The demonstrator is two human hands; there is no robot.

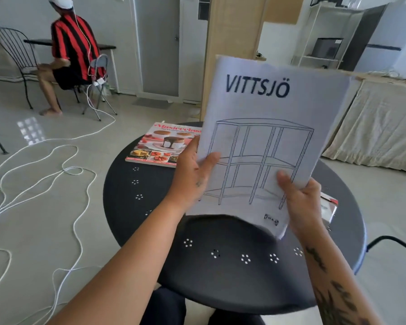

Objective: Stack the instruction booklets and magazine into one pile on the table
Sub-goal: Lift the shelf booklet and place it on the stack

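Observation:
A white instruction booklet [265,137] printed "VITTSJÖ" with a line drawing of a shelf is held up above the round black table [164,221]. My left hand [192,174] grips its left edge, thumb on the cover. My right hand [300,200] grips its lower right corner. A dessert magazine [159,146] with a red title lies flat at the table's far left side. Another white and red booklet [328,207] lies on the table's right side, mostly hidden behind my right hand and the raised booklet.
White cables [45,172] loop over the tiled floor on the left. A person in a red and black striped shirt [73,48] sits on a chair at the far left. A cloth-covered counter [380,127] stands to the right. A black chair frame [394,245] is at the right edge.

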